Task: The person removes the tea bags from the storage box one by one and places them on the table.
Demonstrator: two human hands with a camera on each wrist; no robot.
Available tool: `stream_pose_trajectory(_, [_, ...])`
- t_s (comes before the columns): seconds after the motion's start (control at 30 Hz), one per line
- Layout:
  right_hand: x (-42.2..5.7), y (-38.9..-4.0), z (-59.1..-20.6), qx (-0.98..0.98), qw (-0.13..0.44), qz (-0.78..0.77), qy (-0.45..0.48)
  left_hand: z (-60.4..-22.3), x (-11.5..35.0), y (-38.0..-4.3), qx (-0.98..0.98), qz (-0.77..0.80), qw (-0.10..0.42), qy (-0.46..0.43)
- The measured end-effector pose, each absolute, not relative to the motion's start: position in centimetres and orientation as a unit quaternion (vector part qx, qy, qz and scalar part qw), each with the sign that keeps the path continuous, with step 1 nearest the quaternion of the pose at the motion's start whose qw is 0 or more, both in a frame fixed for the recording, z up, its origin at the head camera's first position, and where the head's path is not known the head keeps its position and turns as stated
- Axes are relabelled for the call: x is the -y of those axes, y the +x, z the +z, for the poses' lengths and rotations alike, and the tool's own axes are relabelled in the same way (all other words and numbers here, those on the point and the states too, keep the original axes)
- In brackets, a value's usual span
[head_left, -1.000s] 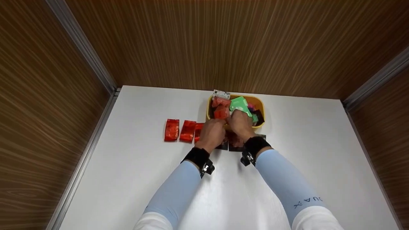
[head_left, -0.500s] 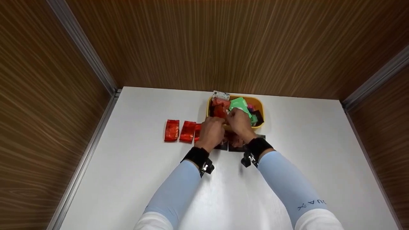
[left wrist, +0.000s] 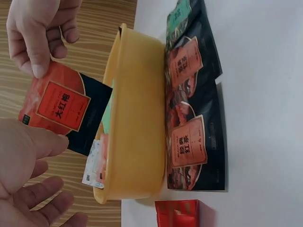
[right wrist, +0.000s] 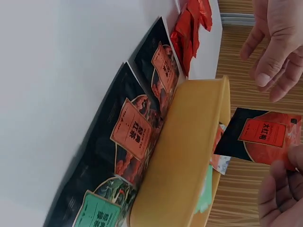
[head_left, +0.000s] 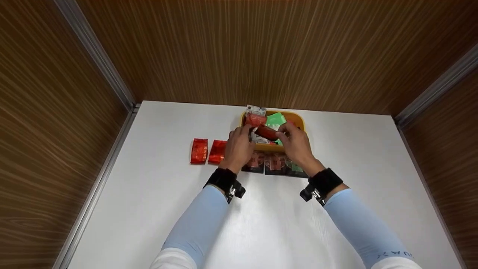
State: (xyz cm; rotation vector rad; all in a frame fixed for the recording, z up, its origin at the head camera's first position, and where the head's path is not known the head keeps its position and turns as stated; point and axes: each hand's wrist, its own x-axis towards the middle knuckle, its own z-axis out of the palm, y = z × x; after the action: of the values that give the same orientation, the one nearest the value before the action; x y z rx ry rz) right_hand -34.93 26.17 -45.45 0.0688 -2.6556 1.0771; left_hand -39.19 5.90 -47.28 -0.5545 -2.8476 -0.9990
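Observation:
My right hand point(head_left: 297, 144) pinches a red-and-black tea sachet point(right wrist: 262, 135) by its red end between thumb and fingers. The sachet is held above a yellow bin point(left wrist: 139, 118) with its printed label facing the wrist cameras. My left hand point(head_left: 239, 147) is beside the bin's left side, fingers spread and loosely bent. Its thumb overlaps the sachet in the left wrist view, while the right wrist view shows it apart from it. Inside the bin lie green packets point(head_left: 275, 118), red packets point(head_left: 256, 119) and a white one point(head_left: 256, 110).
Along the bin's front lie dark tea sachets, two with red labels point(head_left: 275, 163) and one with a green label point(right wrist: 97, 210). Left of them, red foil packets point(head_left: 199, 151) lie in a row, partly hidden by my left hand. Wood-grain panels point(head_left: 239, 52) enclose the white table point(head_left: 157, 186).
The right hand has drawn back to the right, and the red-and-black sachet now shows raised over the bin. The left hand's fingers have spread and its wrist has shifted slightly left.

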Motion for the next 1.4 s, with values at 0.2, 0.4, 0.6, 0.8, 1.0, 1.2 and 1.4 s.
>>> stream_pose_trajectory(0.2, [-26.7, -33.1, -45.0, 0.908, 0.154, 0.384, 0.069, -46.9, -6.0, -38.5, 0.909, -0.365, 0.015, -0.199])
stream_pose_trajectory(0.4, [-26.7, -31.9, -45.2, 0.889, 0.166, 0.418, 0.081, -47.2, -6.2, -37.6, 0.888, -0.401, 0.004, -0.224])
stream_pose_trajectory(0.6, [-26.4, -30.8, -46.7, 0.858, 0.147, 0.491, 0.04, -48.1, -6.4, -36.3, 0.863, -0.457, -0.025, -0.212])
stream_pose_trajectory(0.8, [-25.9, -29.6, -49.6, 0.823, 0.105, 0.556, -0.045, -49.9, -6.8, -34.8, 0.796, -0.569, -0.104, -0.18])
stream_pose_trajectory(1.0, [-25.9, -28.8, -51.7, 0.798, 0.097, 0.583, -0.119, -51.3, -7.2, -33.8, 0.75, -0.628, -0.156, -0.134])
stream_pose_trajectory(1.2, [-26.1, -27.9, -53.3, 0.79, 0.084, 0.587, -0.157, -52.3, -7.6, -32.9, 0.759, -0.612, -0.189, -0.117])
stream_pose_trajectory(1.4, [-26.4, -27.4, -54.2, 0.783, 0.091, 0.589, -0.178, -53.0, -8.0, -32.3, 0.77, -0.596, -0.185, -0.136])
